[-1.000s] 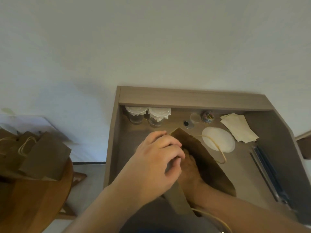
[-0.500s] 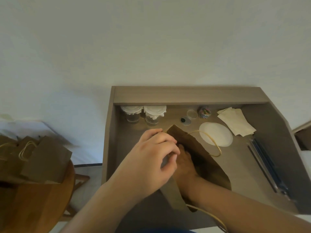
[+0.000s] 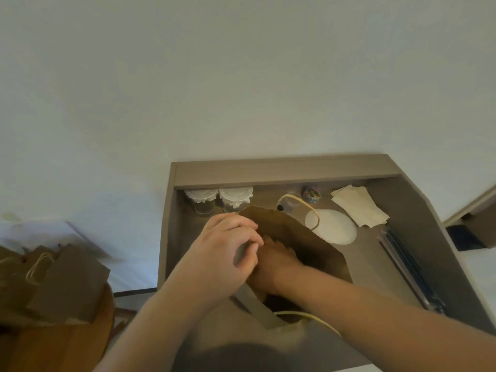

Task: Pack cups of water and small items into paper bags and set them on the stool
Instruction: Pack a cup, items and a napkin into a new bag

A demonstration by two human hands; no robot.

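Single wide-angle view, worn on the head, facing forward and tipped steeply down. Sits close above the grey-brown wooden surface with raised rims [image 3: 284,173], near enough to crop the left forearm [image 3: 166,315] and right forearm [image 3: 389,318] at 6 o'clock and to put the open brown paper bag [image 3: 311,245] dead centre. Takes in plain pale wall [image 3: 241,76] across the whole upper half toward 12 o'clock. Catches the round brown wooden stool [image 3: 67,345] only partly, at 8 o'clock.
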